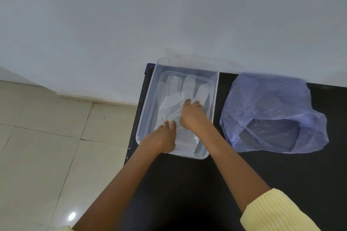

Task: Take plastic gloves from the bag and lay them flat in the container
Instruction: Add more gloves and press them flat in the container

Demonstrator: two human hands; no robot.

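**Glove pressed flat inside the clear container**

A thin, see-through plastic glove (173,107) lies spread on the bottom of the clear container (148,99), which stands at the far left corner of the black tabletop (262,170). The glove is milky and a little wrinkled, and its finger parts point toward the far edge by the wall. The left hand (163,138) rests on the cuff end near the container's near wall, its fingers (170,124) close together and flat on the plastic. The right hand (192,116) presses the middle of the glove, fingers curled down and together on it. A crumpled blue bag (272,110) lies near the container, toward the tabletop's right side, its mouth open.
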